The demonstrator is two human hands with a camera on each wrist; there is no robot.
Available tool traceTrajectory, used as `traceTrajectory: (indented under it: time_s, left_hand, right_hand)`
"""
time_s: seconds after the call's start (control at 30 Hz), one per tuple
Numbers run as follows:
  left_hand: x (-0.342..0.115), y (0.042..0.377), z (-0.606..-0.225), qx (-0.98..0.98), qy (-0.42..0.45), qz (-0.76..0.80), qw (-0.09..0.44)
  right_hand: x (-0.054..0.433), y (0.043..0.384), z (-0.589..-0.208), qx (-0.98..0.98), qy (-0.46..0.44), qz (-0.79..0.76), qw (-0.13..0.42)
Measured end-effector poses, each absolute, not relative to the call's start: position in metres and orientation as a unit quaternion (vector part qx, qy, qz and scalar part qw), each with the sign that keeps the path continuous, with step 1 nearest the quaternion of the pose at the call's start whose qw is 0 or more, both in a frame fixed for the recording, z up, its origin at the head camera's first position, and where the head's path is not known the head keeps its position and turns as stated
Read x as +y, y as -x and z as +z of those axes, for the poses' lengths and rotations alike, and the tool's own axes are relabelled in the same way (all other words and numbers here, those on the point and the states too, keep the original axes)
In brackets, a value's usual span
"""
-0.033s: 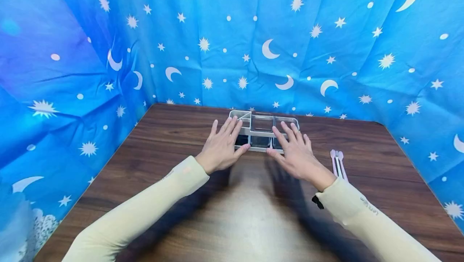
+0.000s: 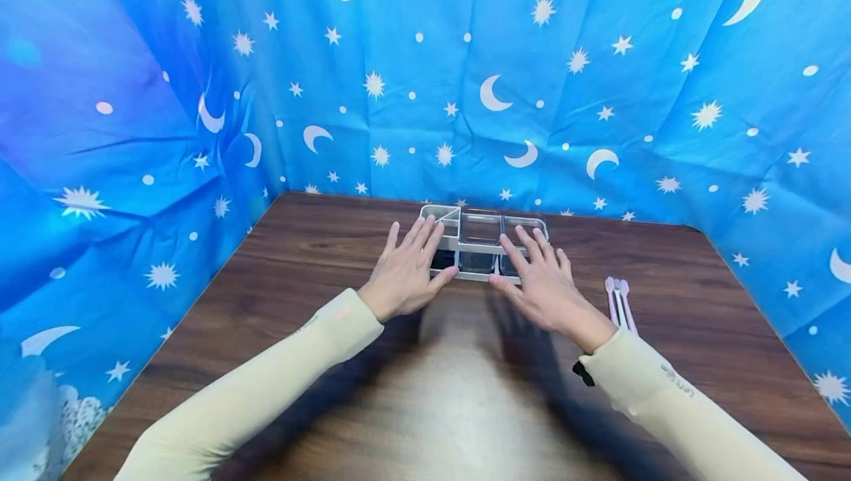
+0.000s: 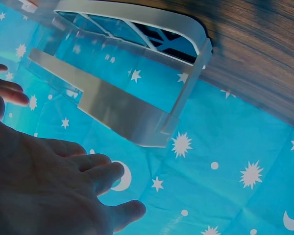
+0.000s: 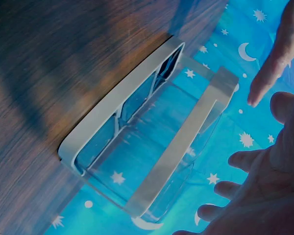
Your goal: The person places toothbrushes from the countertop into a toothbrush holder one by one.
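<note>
A two-tier storage rack (image 2: 477,249) with pale rims and clear walls stands at the back of the table. Its upper tier is split into sections, one with a slanted divider, and dark openings show below. My left hand (image 2: 402,272) is held palm down with spread fingers, overlapping the rack's left front corner in the head view. Likewise my right hand (image 2: 547,290) spreads its fingers over the right front corner. Both wrist views show a gap between the fingers and the rack (image 3: 122,113). Neither hand holds anything.
Several slim utensils (image 2: 612,300), pink and grey, lie right of the rack, their lower ends hidden by the right sleeve (image 2: 638,374). Dark wood-grain table (image 2: 319,244) extends all around. A blue cloth (image 2: 412,126) with moons and stars hangs behind and at the sides.
The head view has tilted very slightly, so the scene sits a few pixels lower. Hands, rack and utensils keep their places.
</note>
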State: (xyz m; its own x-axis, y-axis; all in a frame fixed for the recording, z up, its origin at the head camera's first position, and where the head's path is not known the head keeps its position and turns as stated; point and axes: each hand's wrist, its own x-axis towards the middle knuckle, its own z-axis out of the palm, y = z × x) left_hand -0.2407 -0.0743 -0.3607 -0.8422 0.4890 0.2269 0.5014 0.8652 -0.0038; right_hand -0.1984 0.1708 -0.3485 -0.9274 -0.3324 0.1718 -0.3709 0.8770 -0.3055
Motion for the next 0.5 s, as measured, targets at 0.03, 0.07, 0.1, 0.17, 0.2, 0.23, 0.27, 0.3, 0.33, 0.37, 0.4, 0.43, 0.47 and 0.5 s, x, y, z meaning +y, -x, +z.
traceTrajectory:
  time_s: [0.03,0.07,0.1,0.17,0.2,0.23,0.27,0.3,0.33,0.37,0.4,0.43,0.47,0.5]
  left_hand:
    - [-0.075,0.241,-0.36,-0.96,0.257,-0.032,0.11]
    - [-0.075,0.242,-0.359,-0.96,0.256,-0.033,0.11]
    - [-0.076,0.242,-0.358,-0.96,0.255,-0.032,0.111]
    - [-0.077,0.244,-0.356,-0.961,0.253,-0.031,0.111]
    - [-0.077,0.245,-0.355,-0.961,0.252,-0.031,0.11]
    - [-0.078,0.246,-0.354,-0.961,0.251,-0.032,0.108]
    - [-0.078,0.246,-0.353,-0.962,0.251,-0.029,0.106]
    - [-0.079,0.247,-0.353,-0.962,0.252,-0.026,0.106]
    - [-0.079,0.247,-0.353,-0.961,0.254,-0.027,0.104]
    - [-0.08,0.247,-0.352,-0.961,0.255,-0.027,0.103]
    - [-0.081,0.247,-0.352,-0.961,0.256,-0.028,0.102]
    - [-0.082,0.248,-0.352,-0.961,0.255,-0.03,0.099]
    - [-0.084,0.248,-0.352,-0.962,0.253,-0.031,0.097]
    - [-0.085,0.249,-0.352,-0.963,0.251,-0.035,0.094]
  right_hand:
    - [0.171,0.199,-0.348,-0.967,-0.18,0.169,0.057]
    - [0.171,0.2,-0.348,-0.967,-0.18,0.169,0.057]
    - [0.171,0.201,-0.347,-0.967,-0.18,0.17,0.057]
    - [0.171,0.203,-0.346,-0.968,-0.177,0.171,0.055]
    - [0.171,0.204,-0.345,-0.968,-0.176,0.17,0.055]
    - [0.171,0.205,-0.345,-0.968,-0.175,0.17,0.054]
    - [0.171,0.206,-0.345,-0.968,-0.175,0.17,0.051]
    - [0.171,0.206,-0.345,-0.969,-0.174,0.17,0.047]
    - [0.171,0.206,-0.345,-0.97,-0.172,0.167,0.045]
    - [0.171,0.206,-0.344,-0.97,-0.17,0.168,0.043]
    - [0.172,0.206,-0.344,-0.971,-0.168,0.168,0.042]
    - [0.173,0.207,-0.344,-0.97,-0.167,0.17,0.04]
    - [0.174,0.208,-0.344,-0.97,-0.166,0.172,0.04]
    - [0.175,0.209,-0.344,-0.97,-0.165,0.174,0.04]
